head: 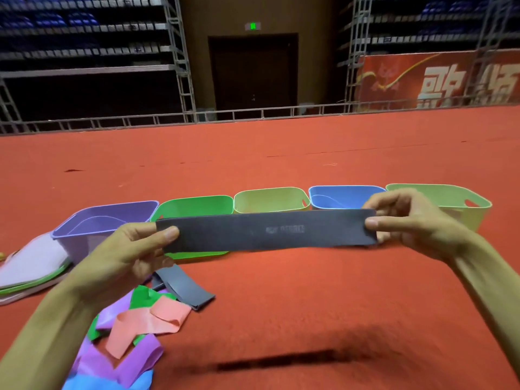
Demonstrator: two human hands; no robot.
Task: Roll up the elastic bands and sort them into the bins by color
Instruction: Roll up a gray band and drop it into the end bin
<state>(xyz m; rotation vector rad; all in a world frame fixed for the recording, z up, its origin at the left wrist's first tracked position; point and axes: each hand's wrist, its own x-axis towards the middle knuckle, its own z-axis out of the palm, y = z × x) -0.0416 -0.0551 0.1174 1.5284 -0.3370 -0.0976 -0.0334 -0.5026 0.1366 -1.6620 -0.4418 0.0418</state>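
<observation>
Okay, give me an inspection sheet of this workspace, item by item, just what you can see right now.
Surface: red carpet.
Job's things: grey band held stretched flat in the air; five bins in a row behind it; pile of loose bands front left.
Clutter: stacked lids beside the purple bin.
Grippers: left hand and right hand each pinch one band end.
Cables: nothing seen.
Surroundings: metal scaffolding, dark doorway, red banner.
</observation>
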